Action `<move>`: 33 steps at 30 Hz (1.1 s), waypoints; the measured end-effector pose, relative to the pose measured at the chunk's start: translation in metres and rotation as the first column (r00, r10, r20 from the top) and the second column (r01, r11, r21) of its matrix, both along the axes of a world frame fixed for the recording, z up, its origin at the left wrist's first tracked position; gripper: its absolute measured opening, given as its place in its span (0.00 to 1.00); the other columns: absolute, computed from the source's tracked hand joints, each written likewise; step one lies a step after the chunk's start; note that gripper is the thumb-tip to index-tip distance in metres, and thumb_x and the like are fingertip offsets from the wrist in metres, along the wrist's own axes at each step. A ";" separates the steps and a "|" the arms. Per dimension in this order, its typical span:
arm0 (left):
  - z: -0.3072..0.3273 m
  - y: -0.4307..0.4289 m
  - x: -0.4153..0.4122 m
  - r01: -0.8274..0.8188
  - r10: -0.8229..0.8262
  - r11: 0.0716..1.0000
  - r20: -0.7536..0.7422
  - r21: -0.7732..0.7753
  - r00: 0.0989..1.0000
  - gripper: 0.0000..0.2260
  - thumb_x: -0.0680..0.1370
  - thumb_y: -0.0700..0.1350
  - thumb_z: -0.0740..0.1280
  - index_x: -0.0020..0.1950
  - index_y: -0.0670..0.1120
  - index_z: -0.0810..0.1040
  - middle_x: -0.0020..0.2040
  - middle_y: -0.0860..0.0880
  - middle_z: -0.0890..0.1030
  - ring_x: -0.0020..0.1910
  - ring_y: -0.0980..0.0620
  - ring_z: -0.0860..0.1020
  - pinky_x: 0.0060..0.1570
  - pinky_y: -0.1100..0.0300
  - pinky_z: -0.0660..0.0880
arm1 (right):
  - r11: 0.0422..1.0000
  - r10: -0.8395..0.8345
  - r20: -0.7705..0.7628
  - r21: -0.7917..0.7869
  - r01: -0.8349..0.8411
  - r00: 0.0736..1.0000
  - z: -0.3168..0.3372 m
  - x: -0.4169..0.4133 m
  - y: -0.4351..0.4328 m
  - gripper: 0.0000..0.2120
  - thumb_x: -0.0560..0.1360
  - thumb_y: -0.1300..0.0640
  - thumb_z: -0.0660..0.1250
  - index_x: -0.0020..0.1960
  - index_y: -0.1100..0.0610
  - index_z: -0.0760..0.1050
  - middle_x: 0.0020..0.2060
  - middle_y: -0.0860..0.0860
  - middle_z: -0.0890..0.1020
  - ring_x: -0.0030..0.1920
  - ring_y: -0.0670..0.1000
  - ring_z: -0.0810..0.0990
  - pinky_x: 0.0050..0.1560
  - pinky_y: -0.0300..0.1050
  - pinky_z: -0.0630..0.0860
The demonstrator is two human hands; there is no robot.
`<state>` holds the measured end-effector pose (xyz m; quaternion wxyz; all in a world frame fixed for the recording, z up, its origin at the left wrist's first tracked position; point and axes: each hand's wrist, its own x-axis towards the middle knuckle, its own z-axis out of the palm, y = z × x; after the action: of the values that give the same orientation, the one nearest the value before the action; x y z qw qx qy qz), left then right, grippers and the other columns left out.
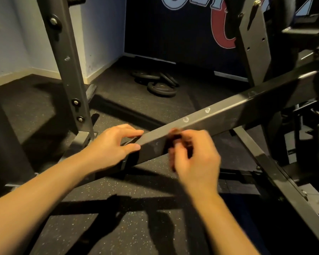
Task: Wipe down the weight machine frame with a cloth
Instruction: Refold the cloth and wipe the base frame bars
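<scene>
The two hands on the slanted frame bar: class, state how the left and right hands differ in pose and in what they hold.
The left hand lies sharp, fingers straight, against the bar's lower end, holding nothing; the right hand is motion-blurred. The right hand's fingers curl round a small dark cloth pressed to the bar's side, further up than the left hand. Both are bare and touch the same bar.

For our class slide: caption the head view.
Left hand steadies the slanted dark metal frame bar; blurred right hand rubs a dark cloth on it.

Dark speckled rubber floor [107,192] carries everything here. A loose heap of black weight plates [159,83] lies on it toward twelve o'clock, near the wall. The machine's upright post [70,74] stands on it at ten o'clock.
</scene>
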<state>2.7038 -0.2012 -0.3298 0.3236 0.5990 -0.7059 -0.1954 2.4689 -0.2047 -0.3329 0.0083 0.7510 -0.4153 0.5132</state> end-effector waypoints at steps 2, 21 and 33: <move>-0.009 0.005 0.005 -0.049 0.048 0.999 -0.044 -0.004 0.998 0.20 0.78 0.49 0.72 0.71 0.53 0.78 0.61 0.62 0.78 0.63 0.61 0.75 0.69 0.53 0.71 | 0.986 -0.150 0.256 -0.026 0.162 0.955 0.031 -0.034 -0.010 0.08 0.79 0.61 0.68 0.57 0.56 0.77 0.50 0.45 0.79 0.51 0.39 0.78 0.53 0.29 0.73; -0.047 0.022 0.027 -0.160 0.170 0.985 -0.175 0.069 0.970 0.20 0.80 0.49 0.70 0.72 0.55 0.76 0.65 0.63 0.76 0.66 0.64 0.69 0.66 0.60 0.64 | 0.973 -0.203 0.335 -0.040 0.229 0.920 0.008 -0.007 -0.005 0.08 0.78 0.60 0.70 0.57 0.59 0.77 0.49 0.48 0.79 0.50 0.42 0.77 0.53 0.32 0.74; -0.072 0.027 0.044 -0.204 0.201 0.979 -0.214 0.012 0.956 0.17 0.80 0.46 0.70 0.69 0.51 0.80 0.62 0.60 0.80 0.55 0.73 0.73 0.48 0.82 0.65 | 0.998 -0.065 0.120 0.033 0.062 0.991 -0.050 0.039 0.010 0.08 0.76 0.60 0.72 0.54 0.56 0.78 0.47 0.48 0.80 0.46 0.45 0.78 0.47 0.36 0.75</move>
<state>2.7481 -0.1745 -0.4015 0.4190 0.6419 -0.6028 -0.2212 2.5080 -0.1945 -0.3826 -0.0115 0.7049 -0.4461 0.5514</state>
